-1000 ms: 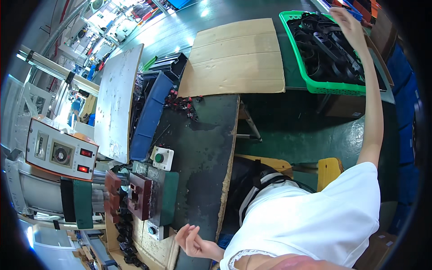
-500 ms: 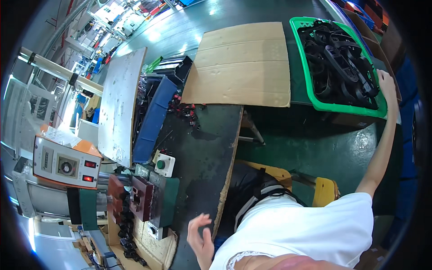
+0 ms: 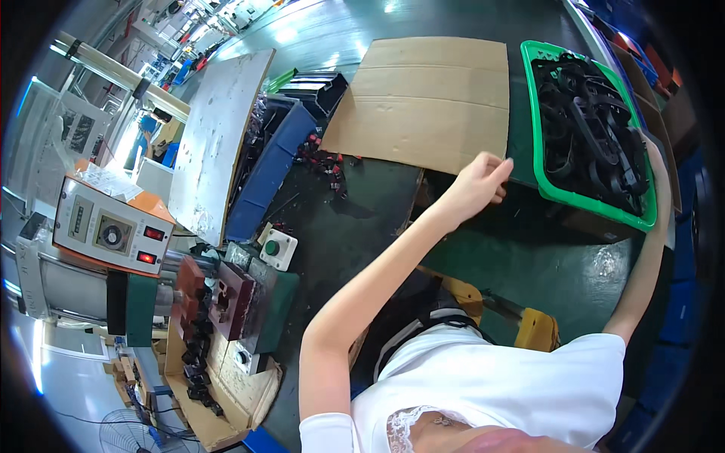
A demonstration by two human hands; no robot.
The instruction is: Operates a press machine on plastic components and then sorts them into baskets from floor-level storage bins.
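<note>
A green plastic basket [image 3: 538, 143] at the upper right is heaped with black strap-like plastic parts [image 3: 593, 132]. My right hand [image 3: 656, 155] is at its right rim, fingers curled over the edge and partly hidden. My left hand [image 3: 477, 187] hangs in the air left of the basket, by the lower right corner of a flat cardboard sheet [image 3: 430, 102]. Its fingers are loosely bent and apart, with nothing visible in them.
On the dark worktable [image 3: 317, 226] stand a blue bin [image 3: 272, 170], scattered small red and black parts [image 3: 328, 162] and a green button box [image 3: 278, 250]. A press machine with a control box [image 3: 109, 226] is at left. A yellow stool [image 3: 538, 330] stands below.
My left hand has swung up and right from the table's near edge toward the basket. My right hand has slid slightly along the basket's right rim. The whole view has turned a little.
</note>
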